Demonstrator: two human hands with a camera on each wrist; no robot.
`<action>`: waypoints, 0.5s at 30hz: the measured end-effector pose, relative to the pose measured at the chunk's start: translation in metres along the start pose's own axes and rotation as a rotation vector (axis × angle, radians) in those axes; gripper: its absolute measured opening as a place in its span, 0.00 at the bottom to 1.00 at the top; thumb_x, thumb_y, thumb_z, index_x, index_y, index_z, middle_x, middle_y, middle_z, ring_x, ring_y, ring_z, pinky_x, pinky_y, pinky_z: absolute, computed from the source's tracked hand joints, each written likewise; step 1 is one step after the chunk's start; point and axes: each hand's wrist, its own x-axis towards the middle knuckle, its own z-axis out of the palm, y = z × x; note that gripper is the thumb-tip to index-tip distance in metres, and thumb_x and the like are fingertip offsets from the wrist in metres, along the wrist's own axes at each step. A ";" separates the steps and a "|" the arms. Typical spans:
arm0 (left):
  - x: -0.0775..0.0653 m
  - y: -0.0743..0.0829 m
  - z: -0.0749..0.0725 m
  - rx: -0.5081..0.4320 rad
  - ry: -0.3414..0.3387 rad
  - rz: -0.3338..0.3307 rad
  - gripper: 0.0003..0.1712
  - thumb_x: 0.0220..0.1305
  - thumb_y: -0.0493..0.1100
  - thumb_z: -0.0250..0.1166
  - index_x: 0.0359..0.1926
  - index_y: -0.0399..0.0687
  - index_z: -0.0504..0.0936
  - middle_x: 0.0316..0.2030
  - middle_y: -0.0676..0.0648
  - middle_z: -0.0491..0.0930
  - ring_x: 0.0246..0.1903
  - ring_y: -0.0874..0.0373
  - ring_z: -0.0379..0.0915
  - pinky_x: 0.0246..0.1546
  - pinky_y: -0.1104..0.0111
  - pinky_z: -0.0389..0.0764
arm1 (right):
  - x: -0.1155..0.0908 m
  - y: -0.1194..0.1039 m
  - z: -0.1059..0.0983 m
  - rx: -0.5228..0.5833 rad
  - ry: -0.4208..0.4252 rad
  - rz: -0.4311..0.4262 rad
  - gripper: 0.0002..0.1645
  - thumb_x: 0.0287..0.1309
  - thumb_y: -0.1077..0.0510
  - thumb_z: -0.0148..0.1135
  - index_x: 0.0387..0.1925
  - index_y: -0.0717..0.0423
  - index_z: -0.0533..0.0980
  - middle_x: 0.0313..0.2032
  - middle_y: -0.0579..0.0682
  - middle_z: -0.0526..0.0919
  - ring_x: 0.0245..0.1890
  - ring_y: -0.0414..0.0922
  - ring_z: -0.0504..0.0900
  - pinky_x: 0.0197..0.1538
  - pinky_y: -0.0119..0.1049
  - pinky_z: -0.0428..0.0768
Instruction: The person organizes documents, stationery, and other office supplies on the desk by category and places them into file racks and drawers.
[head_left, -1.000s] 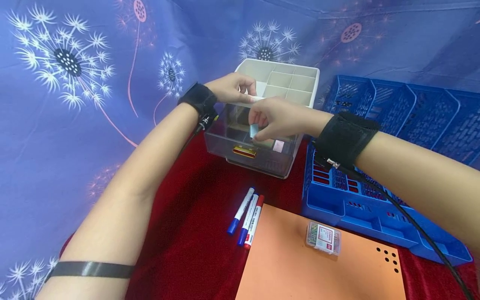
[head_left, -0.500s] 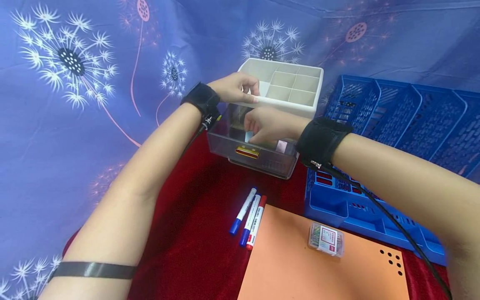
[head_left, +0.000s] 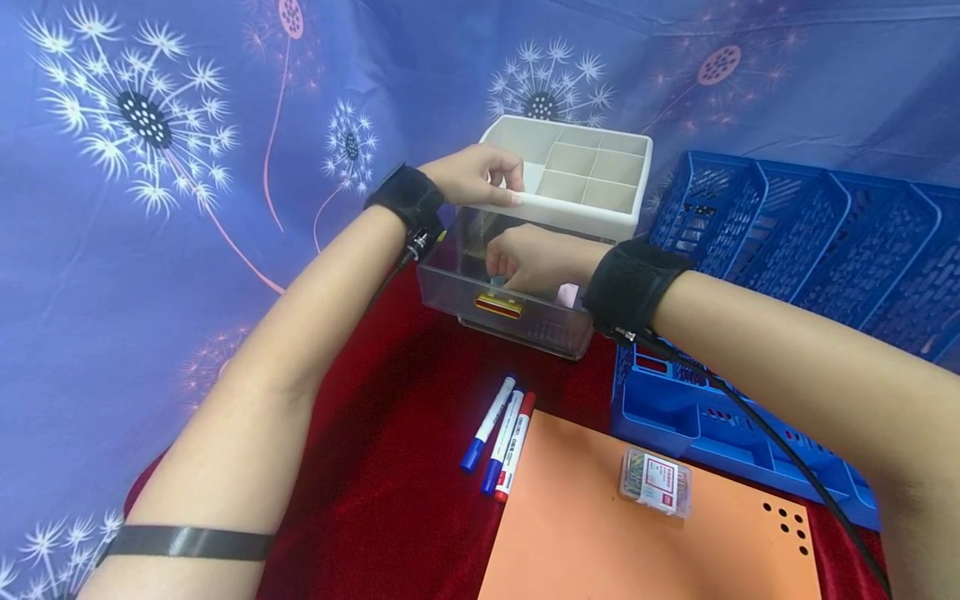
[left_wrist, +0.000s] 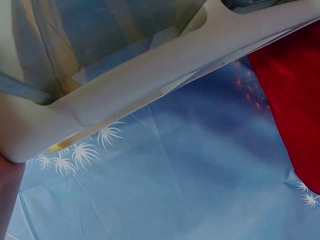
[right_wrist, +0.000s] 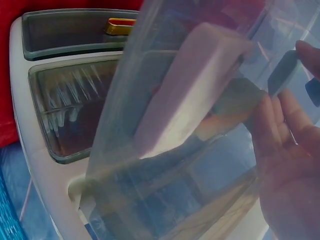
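In the head view, my left hand [head_left: 480,175] grips the front rim of a white desktop organizer [head_left: 577,212], thumb in front, fingers curled over. Below that rim a clear smoky drawer [head_left: 442,287] with a gold-edged handle [head_left: 498,306] stands pulled out. My right hand [head_left: 536,258] reaches down inside the drawer. In the right wrist view its thumb and fingers pinch a small light-blue block [right_wrist: 284,72], seen through the drawer wall. A pinkish-white block [right_wrist: 192,95] lies near it in the drawer. The left wrist view shows the organizer's side but hardly any hand.
Several blue file-rack compartments [head_left: 806,225] stand to the right. Three markers [head_left: 504,437] lie on the red cloth [head_left: 375,467] in front. An orange board [head_left: 592,550] bears a clear box of paper clips [head_left: 656,482]. A dandelion-print cloth [head_left: 247,125] hangs behind.
My right hand has moved down and slightly left, lowering the light-blue block deeper into the drawer. The left hand keeps its hold on the rim. The view has shifted slightly.
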 end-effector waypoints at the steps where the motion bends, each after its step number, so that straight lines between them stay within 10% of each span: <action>1: 0.000 0.000 0.000 0.000 0.000 0.000 0.05 0.59 0.40 0.65 0.31 0.44 0.78 0.22 0.51 0.70 0.26 0.58 0.63 0.29 0.70 0.62 | 0.000 0.000 0.000 -0.002 -0.001 -0.005 0.15 0.49 0.69 0.60 0.42 0.65 0.75 0.39 0.58 0.81 0.42 0.51 0.80 0.48 0.44 0.77; 15: 0.000 0.000 0.001 -0.003 0.004 -0.002 0.05 0.59 0.41 0.65 0.31 0.44 0.78 0.23 0.51 0.70 0.26 0.58 0.62 0.29 0.69 0.62 | -0.002 0.002 0.007 0.007 -0.003 -0.023 0.18 0.48 0.74 0.57 0.44 0.64 0.76 0.40 0.58 0.81 0.43 0.51 0.80 0.49 0.44 0.76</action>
